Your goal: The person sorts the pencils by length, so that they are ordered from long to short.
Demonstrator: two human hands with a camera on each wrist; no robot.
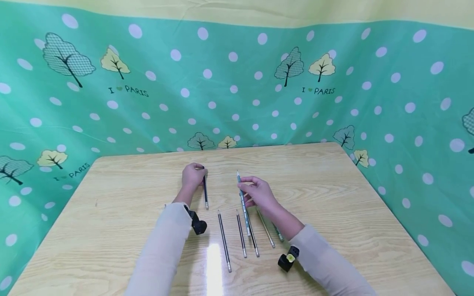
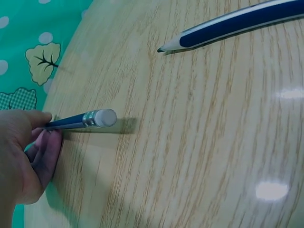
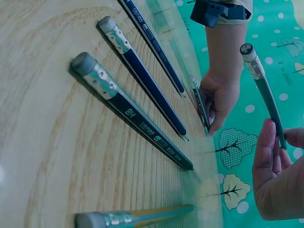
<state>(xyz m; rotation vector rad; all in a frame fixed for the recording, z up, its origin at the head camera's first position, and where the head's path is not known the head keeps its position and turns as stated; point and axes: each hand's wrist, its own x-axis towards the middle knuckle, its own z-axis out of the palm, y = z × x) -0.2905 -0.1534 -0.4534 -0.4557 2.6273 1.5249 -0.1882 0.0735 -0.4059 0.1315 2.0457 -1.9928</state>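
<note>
My left hand pinches a dark blue pencil near its front end, close over the table; its white eraser points back toward me. To the right, my right hand holds a light blue patterned pencil between thumb and fingers. In the right wrist view this pencil is lifted above the table, eraser end up. Below the hands lie three dark pencils, one at the left, one in the middle and one at the right, tips pointing away from me.
A yellowish pencil and a green pencil lie under my right forearm. The wooden table meets a green dotted cloth at its back and right side. Black wrist cameras sit on both sleeves.
</note>
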